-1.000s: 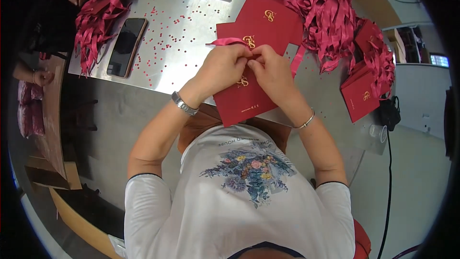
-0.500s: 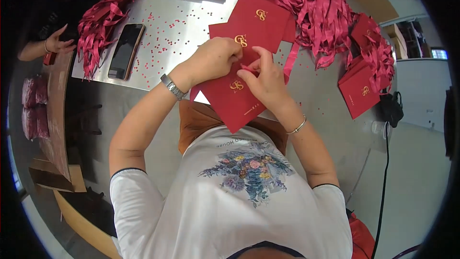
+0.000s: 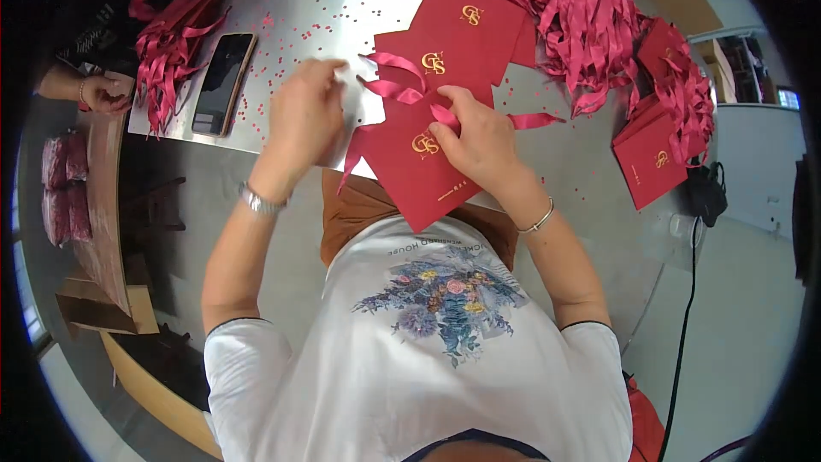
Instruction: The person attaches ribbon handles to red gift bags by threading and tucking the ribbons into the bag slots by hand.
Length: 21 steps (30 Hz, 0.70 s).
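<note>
Several dark red paper gift bags (image 3: 419, 178) with gold emblems lie overlapped in front of me at the table's near edge. My right hand (image 3: 481, 137) rests over them, thumb and forefinger pinching a pink satin ribbon (image 3: 446, 117). Loose ribbon ends (image 3: 395, 88) curl across the bags to the left, and another end sticks out to the right. To the left of the bags, my left hand (image 3: 306, 115) is raised over the table, somewhat blurred, its fingers apart and holding nothing that I can see.
A big heap of pink ribbons (image 3: 573, 21) lies at the far right, beside ribboned red bags (image 3: 652, 158). On the left are a phone (image 3: 224, 84), scattered red dots and more ribboned bags (image 3: 184, 34). Another person's hand (image 3: 106, 92) is at the left edge.
My left hand has moved left, away from the bags, and the ribbon ends now lie loose. My right hand stays at the ribbon. The other person's upper hand has left the ribboned bags.
</note>
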Tool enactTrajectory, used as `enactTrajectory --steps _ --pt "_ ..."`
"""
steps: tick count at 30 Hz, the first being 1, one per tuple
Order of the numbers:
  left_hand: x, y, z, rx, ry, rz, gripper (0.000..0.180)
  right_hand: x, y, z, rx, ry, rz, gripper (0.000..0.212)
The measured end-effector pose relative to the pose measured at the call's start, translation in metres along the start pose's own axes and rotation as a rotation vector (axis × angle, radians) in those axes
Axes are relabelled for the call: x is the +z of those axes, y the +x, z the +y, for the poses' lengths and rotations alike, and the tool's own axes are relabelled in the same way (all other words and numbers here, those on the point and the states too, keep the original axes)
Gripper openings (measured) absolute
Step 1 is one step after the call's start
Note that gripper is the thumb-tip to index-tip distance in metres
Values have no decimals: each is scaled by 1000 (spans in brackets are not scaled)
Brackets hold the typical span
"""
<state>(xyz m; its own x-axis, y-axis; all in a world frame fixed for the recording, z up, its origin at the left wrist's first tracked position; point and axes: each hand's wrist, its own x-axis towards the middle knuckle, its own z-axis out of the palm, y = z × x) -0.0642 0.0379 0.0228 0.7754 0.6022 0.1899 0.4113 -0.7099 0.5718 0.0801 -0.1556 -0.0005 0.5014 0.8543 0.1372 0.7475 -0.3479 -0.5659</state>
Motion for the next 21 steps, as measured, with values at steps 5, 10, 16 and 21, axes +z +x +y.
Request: enactTrajectory --steps 5,10,16,21 --pt "10 -42 22 42 -50 -291 22 -21 -8 -4 -100 -124 14 42" --pt "22 -49 16 46 -71 -143 24 -71 -40 21 -16 -110 -53 37" --pt "22 -49 18 -85 -146 -172 23 -115 -99 61 385 603 -79 38" --pt "23 -50 15 -124 -287 -140 22 -114 -121 61 110 1094 57 39"
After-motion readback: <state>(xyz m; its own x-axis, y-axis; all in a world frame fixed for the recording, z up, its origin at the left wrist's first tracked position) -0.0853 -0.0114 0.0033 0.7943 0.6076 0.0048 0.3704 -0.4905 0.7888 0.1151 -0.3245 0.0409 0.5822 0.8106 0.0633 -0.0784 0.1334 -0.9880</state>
